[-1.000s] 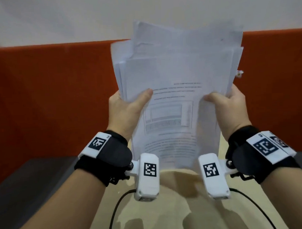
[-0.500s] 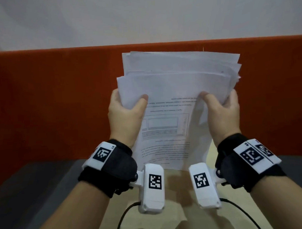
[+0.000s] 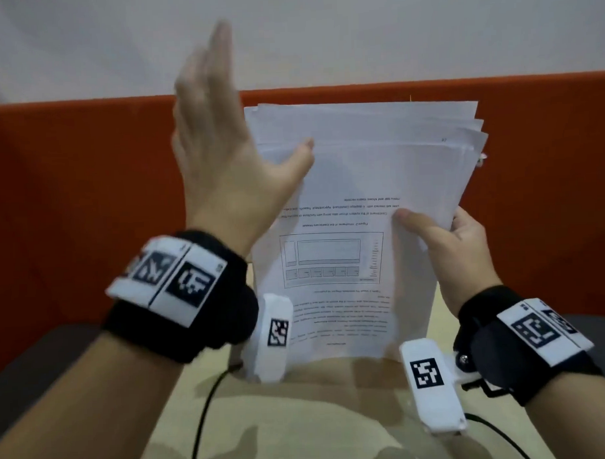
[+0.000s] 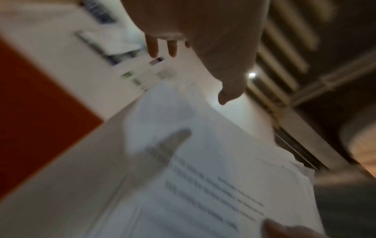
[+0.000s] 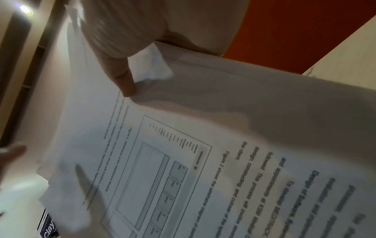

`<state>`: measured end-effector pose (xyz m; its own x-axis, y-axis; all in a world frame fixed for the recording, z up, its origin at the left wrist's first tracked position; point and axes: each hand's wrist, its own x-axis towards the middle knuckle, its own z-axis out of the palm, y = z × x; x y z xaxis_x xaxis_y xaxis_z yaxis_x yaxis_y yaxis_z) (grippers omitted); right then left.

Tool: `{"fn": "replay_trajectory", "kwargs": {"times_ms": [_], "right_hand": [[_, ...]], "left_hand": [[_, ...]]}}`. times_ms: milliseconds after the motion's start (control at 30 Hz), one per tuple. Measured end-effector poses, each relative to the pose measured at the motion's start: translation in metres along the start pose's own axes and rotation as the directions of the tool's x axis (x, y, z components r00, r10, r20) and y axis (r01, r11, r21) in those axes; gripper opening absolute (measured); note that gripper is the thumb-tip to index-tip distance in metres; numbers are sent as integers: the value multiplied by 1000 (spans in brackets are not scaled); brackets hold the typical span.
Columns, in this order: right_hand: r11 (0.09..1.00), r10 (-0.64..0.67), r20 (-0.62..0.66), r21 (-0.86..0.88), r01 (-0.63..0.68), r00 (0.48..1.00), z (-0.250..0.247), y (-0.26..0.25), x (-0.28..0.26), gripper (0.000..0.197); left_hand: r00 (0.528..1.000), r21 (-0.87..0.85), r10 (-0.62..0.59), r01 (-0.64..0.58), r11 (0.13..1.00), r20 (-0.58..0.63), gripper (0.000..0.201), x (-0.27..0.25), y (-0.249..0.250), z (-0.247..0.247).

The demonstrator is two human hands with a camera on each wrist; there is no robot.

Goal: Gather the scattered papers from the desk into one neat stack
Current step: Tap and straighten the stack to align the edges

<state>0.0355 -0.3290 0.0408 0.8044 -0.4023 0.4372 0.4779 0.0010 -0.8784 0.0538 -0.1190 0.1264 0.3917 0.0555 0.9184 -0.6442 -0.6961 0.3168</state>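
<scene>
A bundle of white printed papers (image 3: pixel 357 179) stands upright on its lower edge on the beige desk (image 3: pixel 301 418); its top edges are fanned and uneven. My right hand (image 3: pixel 445 245) grips the bundle's right side, thumb on the front sheet and fingers behind. My left hand (image 3: pixel 219 146) is raised off the bundle at its upper left, blurred, fingers straight and spread, holding nothing. The right wrist view shows the thumb (image 5: pixel 124 80) pressed on the front page of the papers (image 5: pixel 183 145). In the left wrist view the papers (image 4: pixel 203 177) lie below the open left hand (image 4: pixel 203 48).
An orange partition (image 3: pixel 70 203) runs behind the desk, with a pale wall above it. Dark surfaces (image 3: pixel 31 369) flank the desk on both sides. Black cables (image 3: pixel 204 411) trail from the wrist cameras across the desk. A small blue-and-white label (image 5: pixel 47 228) shows under the papers.
My left hand has let go of the bundle's left side and swung upward with fingers spread. The bundle has come down to the desk. My right hand keeps its grip.
</scene>
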Motion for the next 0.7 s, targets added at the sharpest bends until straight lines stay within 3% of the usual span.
{"fn": "replay_trajectory", "kwargs": {"times_ms": [33,100,167,200,267,300,333,400,433,500,600,633,700], "right_hand": [[1000,12,13,1,-12,1000,0,0,0,16],[999,35,23,2,-35,999,0,0,0,14],[998,59,15,26,-59,998,0,0,1,12],[996,71,12,45,-72,997,0,-1,0,12],[994,90,18,62,-91,996,0,-2,0,12],[994,93,23,52,-94,995,0,-2,0,12],[995,92,29,43,-93,995,0,-2,0,11],[995,93,46,41,-95,995,2,-4,0,11],[994,97,56,45,-99,994,2,-5,0,12],[993,99,72,60,-103,992,3,-6,-1,16],[995,79,76,53,-83,994,3,-7,-1,19],[996,77,78,43,-81,994,4,-8,-1,19],[995,87,81,38,-90,993,4,-10,-1,14]], "left_hand": [[996,150,90,-93,984,30,98,10,8,-4],[953,351,169,-253,901,253,95,25,16,-5],[853,428,62,-321,845,518,84,32,13,-1],[811,461,-38,-293,838,584,79,33,10,0],[813,487,-121,-215,846,569,79,33,7,1],[829,453,-82,-217,865,553,82,32,9,3],[815,398,-33,-248,883,579,85,30,12,6],[718,269,26,-295,917,696,87,25,23,13],[697,215,54,-293,931,715,87,22,29,16],[710,132,143,-318,939,689,87,19,39,23],[593,34,239,-411,911,769,87,18,52,31],[597,21,257,-419,908,760,88,17,53,32],[663,39,283,-427,904,693,88,20,53,36]]}}
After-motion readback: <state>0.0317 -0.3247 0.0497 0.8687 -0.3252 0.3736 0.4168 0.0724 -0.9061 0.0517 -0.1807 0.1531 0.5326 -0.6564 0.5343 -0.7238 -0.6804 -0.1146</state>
